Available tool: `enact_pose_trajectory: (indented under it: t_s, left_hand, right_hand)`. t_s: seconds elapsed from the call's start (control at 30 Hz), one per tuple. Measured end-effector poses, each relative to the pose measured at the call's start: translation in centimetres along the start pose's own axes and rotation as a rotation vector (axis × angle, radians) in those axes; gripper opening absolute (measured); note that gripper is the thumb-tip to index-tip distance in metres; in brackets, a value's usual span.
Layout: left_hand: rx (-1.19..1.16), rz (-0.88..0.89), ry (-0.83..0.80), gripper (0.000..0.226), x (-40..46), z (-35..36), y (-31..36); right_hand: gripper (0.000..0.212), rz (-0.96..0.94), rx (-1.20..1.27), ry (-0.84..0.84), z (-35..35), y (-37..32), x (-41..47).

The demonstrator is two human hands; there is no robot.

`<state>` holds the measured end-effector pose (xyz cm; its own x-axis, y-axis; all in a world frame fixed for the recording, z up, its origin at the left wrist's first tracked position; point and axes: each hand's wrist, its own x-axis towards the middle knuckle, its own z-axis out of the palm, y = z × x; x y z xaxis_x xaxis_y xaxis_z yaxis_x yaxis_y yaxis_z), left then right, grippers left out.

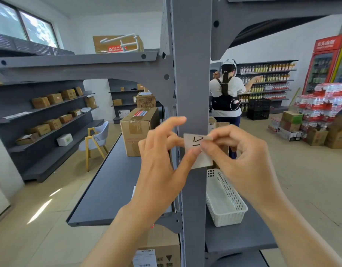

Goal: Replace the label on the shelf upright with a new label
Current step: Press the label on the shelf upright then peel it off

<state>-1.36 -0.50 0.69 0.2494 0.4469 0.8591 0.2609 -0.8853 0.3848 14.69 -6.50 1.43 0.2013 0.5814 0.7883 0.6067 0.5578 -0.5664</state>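
A grey shelf upright (192, 83) rises straight ahead of me. A pale square label (195, 142) with black hand-drawn marks sits against its front face at chest height. My left hand (162, 164) pinches the label's left edge and lower part between thumb and fingers, index finger raised. My right hand (241, 157) grips the label's right side, its fingertips curled over the upper right corner. Whether the label is stuck to the upright or lifted off it, I cannot tell; its right part is hidden by my fingers.
A white perforated basket (224, 199) sits on the grey shelf (239, 239) right of the upright. A taped cardboard box (137, 130) stands on the left shelf (108, 185). Another person (226, 93) works at a bottle shelf behind. More boxes lie below.
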Motion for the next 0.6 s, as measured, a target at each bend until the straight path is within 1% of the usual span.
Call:
enact_pose_trajectory:
  t_s: [0.07, 0.1, 0.13, 0.17, 0.23, 0.27, 0.3, 0.37, 0.47, 0.6]
  left_hand:
    - [-0.080, -0.104, 0.019, 0.060, 0.0, -0.1, 0.2]
    - [-0.092, -0.138, 0.019, 0.058, 0.0, -0.1, 0.2]
    - [-0.082, -0.146, 0.008, 0.054, -0.1, 0.1, 0.3]
    - [-0.046, -0.114, -0.007, 0.046, -0.2, 0.2, 0.4]
    - [0.084, 0.009, -0.040, 0.026, -0.2, 0.6, 0.4]
    - [0.137, 0.057, -0.058, 0.023, -0.2, 0.8, 0.3]
    - [0.175, 0.085, -0.073, 0.024, -0.2, 1.0, 0.1]
    - [0.213, 0.107, -0.066, 0.028, 0.0, 1.5, -0.3]
    - [0.200, 0.104, -0.018, 0.017, 0.1, 2.3, 0.1]
    - [0.161, 0.056, -0.065, 0.009, 0.0, 4.1, 1.6]
  right_hand:
    - [0.026, 0.076, 0.079, -0.002, -0.1, 0.0, 0.3]
    - [0.035, 0.093, 0.114, -0.001, -0.2, 0.1, 0.3]
    - [0.039, 0.096, 0.143, 0.001, -0.2, 0.1, 0.2]
    - [0.038, 0.092, 0.161, -0.004, -0.1, 0.2, 0.1]
    - [0.027, 0.070, 0.144, -0.040, -0.3, 0.3, -0.1]
    - [0.025, 0.069, 0.128, -0.056, -0.6, 0.3, -0.2]
    - [0.027, 0.079, 0.119, -0.060, -0.9, 0.4, -0.3]
    - [0.031, 0.114, 0.104, -0.052, -1.9, 0.5, -0.3]
    - [0.028, 0.159, 0.064, -0.045, -3.6, 0.7, -0.4]
    - [0.025, 0.223, 0.029, -0.095, -5.4, 0.8, -0.9]
